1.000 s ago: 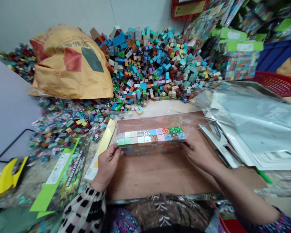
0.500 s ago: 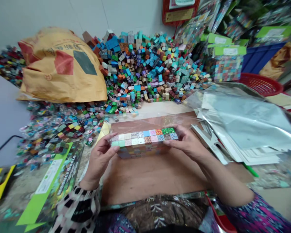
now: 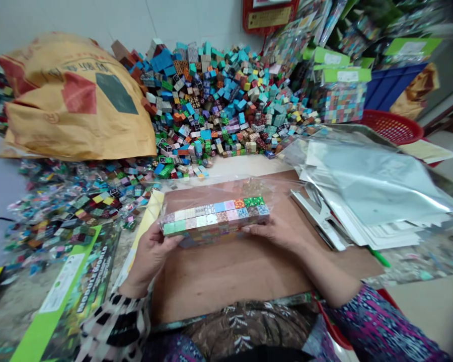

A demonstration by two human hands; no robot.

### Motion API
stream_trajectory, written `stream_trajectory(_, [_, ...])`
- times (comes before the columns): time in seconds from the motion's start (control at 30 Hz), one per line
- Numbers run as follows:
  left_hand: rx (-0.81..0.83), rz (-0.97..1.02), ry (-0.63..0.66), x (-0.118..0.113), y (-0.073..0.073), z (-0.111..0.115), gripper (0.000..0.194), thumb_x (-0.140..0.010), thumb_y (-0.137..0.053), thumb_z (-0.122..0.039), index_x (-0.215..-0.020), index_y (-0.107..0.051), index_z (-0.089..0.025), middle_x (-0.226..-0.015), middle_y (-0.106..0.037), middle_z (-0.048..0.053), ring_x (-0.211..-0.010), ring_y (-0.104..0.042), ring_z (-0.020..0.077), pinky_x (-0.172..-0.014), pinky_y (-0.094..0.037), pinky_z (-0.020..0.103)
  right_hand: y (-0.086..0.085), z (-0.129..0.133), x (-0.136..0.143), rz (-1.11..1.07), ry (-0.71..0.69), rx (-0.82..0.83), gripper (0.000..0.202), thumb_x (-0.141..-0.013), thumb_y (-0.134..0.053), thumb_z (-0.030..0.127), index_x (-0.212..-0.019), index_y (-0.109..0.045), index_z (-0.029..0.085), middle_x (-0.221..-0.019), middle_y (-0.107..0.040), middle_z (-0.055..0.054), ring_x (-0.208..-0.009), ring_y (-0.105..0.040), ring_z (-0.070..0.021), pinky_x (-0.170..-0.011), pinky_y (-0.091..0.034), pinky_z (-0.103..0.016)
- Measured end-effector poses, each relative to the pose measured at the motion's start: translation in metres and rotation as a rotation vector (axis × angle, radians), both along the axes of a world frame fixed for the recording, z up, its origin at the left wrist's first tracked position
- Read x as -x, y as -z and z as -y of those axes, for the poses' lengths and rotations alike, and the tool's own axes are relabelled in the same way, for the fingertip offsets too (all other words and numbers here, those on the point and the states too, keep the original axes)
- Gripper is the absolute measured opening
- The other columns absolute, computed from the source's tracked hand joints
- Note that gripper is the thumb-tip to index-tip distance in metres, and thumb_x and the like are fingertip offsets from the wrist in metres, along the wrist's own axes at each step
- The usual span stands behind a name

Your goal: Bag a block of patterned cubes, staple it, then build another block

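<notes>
Left hand [image 3: 148,254] pinches the multicoloured, oblong, film-wrapped block stack [image 3: 211,219] at 8 o'clock; right hand [image 3: 278,234], at 4. Uneven squeezing could skew its rows.

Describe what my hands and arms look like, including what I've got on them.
Both your left hand and right hand are ungloved. The left sleeve is checked black and pale, gathered near the wrist. The right sleeve is patterned dark blue and pink, leaving much of the forearm bare.
</notes>
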State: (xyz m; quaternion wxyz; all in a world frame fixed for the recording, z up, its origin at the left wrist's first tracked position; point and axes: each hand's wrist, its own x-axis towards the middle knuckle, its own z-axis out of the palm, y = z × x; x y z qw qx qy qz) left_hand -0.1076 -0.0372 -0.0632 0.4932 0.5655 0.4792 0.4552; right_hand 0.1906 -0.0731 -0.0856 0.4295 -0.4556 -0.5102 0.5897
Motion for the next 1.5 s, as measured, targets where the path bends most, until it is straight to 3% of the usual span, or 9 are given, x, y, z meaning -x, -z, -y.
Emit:
stream_trajectory(0.27, [0.055,-0.203,0.057,0.008,0.015,-0.001,0.046,-0.060,-0.083,-0.046,-0.093,-0.070,-0.016,-0.102,-0.075,0.011,-0.098,-0.068,0.0301,-0.093,-0.053,0.044,0.000,-0.004,-0.006,0.023,-0.088,-0.002,0.043,-0.072,-0.075,0.034,-0.112,-0.062,0.027,-0.124,-0.066,-0.004,-0.113,-0.061,-0.0252,-0.104,-0.046,-0.046])
stream_trajectory(0.4, [0.101,-0.287,0.148,0.015,0.022,-0.001,0.051,-0.061,-0.083,-0.047,-0.100,-0.070,-0.015,-0.102,-0.075,0.014,-0.097,-0.069,0.0331,-0.096,-0.050,0.051,-0.003,-0.010,-0.015,0.085,-0.230,-0.025,0.046,-0.074,-0.075,0.035,-0.117,-0.062,0.025,-0.118,-0.068,-0.004,-0.114,-0.060,-0.0247,-0.105,-0.045,-0.046])
stream_trajectory(0.5, [0.067,-0.251,0.114,0.018,0.016,0.002,0.065,-0.060,-0.085,-0.042,-0.116,-0.064,-0.016,-0.120,-0.069,0.016,-0.113,-0.062,0.0340,-0.103,-0.046,0.049,-0.014,-0.015,-0.023,0.083,-0.277,-0.044,0.059,-0.068,-0.081,0.032,-0.122,-0.059,0.022,-0.120,-0.067,-0.005,-0.115,-0.059,-0.0247,-0.104,-0.046,-0.045])
stream_trajectory(0.63, [-0.102,-0.057,0.035,0.010,-0.008,0.003,0.083,-0.057,-0.089,-0.035,-0.131,-0.055,-0.023,-0.141,-0.055,0.010,-0.131,-0.049,0.0289,-0.108,-0.041,0.037,-0.033,-0.018,-0.024,-0.063,-0.088,-0.166,0.072,-0.062,-0.086,0.028,-0.126,-0.053,0.027,-0.127,-0.061,-0.004,-0.115,-0.057,-0.0216,-0.102,-0.045,-0.039])
stream_trajectory(0.73, [-0.117,-0.009,0.040,-0.002,-0.021,0.000,0.066,-0.058,-0.088,-0.034,-0.118,-0.063,-0.022,-0.122,-0.065,0.006,-0.112,-0.060,0.0234,-0.092,-0.050,0.028,-0.043,-0.018,-0.017,-0.052,-0.014,-0.211,0.055,-0.062,-0.086,0.030,-0.111,-0.063,0.027,-0.114,-0.064,-0.001,-0.102,-0.060,-0.0187,-0.091,-0.049,-0.035])
stream_trajectory(0.87, [-0.094,0.008,-0.013,-0.011,-0.015,-0.006,0.049,-0.059,-0.088,-0.032,-0.102,-0.067,-0.020,-0.093,-0.070,0.001,-0.080,-0.065,0.0155,-0.069,-0.053,0.021,-0.046,-0.018,-0.009,-0.011,0.010,-0.178,0.035,-0.068,-0.081,0.034,-0.099,-0.068,0.025,-0.097,-0.067,0.000,-0.086,-0.061,-0.0164,-0.076,-0.052,-0.032])
stream_trajectory(1.03, [-0.110,0.011,-0.031,-0.010,-0.005,-0.009,0.050,-0.054,-0.089,-0.027,-0.098,-0.067,-0.019,-0.089,-0.070,0.000,-0.076,-0.064,0.0137,-0.067,-0.053,0.019,-0.047,-0.019,-0.011,0.074,-0.007,-0.189,0.044,-0.061,-0.084,0.029,-0.102,-0.068,0.024,-0.097,-0.068,0.000,-0.085,-0.061,-0.0168,-0.075,-0.051,-0.031])
stream_trajectory(1.23, [-0.101,0.017,-0.045,-0.012,-0.003,-0.010,0.051,-0.050,-0.090,-0.024,-0.095,-0.066,-0.018,-0.082,-0.069,-0.002,-0.070,-0.063,0.0117,-0.063,-0.053,0.017,-0.045,-0.021,-0.012,0.081,-0.026,-0.173,0.047,-0.061,-0.084,0.030,-0.104,-0.065,0.023,-0.102,-0.068,-0.001,-0.089,-0.061,-0.0164,-0.080,-0.051,-0.032])
stream_trajectory(1.5, [0.033,0.074,-0.132,-0.016,0.002,-0.006,0.061,-0.039,-0.094,-0.026,-0.091,-0.064,-0.015,-0.078,-0.071,0.000,-0.068,-0.066,0.0151,-0.064,-0.056,0.023,-0.040,-0.021,-0.012,-0.011,-0.077,-0.107,0.052,-0.060,-0.085,0.025,-0.104,-0.058,0.023,-0.098,-0.067,0.000,-0.087,-0.062,-0.0157,-0.078,-0.052,-0.030])
